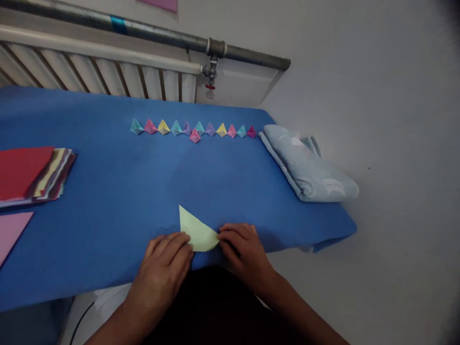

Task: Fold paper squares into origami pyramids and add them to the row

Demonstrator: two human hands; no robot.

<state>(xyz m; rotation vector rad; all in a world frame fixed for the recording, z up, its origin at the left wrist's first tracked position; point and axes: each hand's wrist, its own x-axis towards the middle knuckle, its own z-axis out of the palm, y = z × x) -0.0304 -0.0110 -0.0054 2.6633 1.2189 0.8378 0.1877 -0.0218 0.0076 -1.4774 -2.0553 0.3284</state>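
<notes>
A pale yellow-green sheet of paper [197, 233], folded into a triangle, lies near the front edge of the blue-covered table [118, 191]. My left hand [165, 263] grips its lower left side, with the fingers together on the paper and the thumb hidden. At the right corner, my right hand [244, 247] pinches the paper between thumb and fingers. The lower edge bows up slightly between my hands. Farther back runs a row of small folded paper pieces [176, 128] in several colours, and one pink piece [194, 136] sits just in front of that row.
A stack of coloured paper [27, 172] lies at the left, with a pink sheet [12, 232] in front of it. A folded light-blue blanket [309, 167] rests at the right edge. Behind the table are a white radiator [100, 72], a metal pipe [161, 36] and a red-handled valve [210, 87].
</notes>
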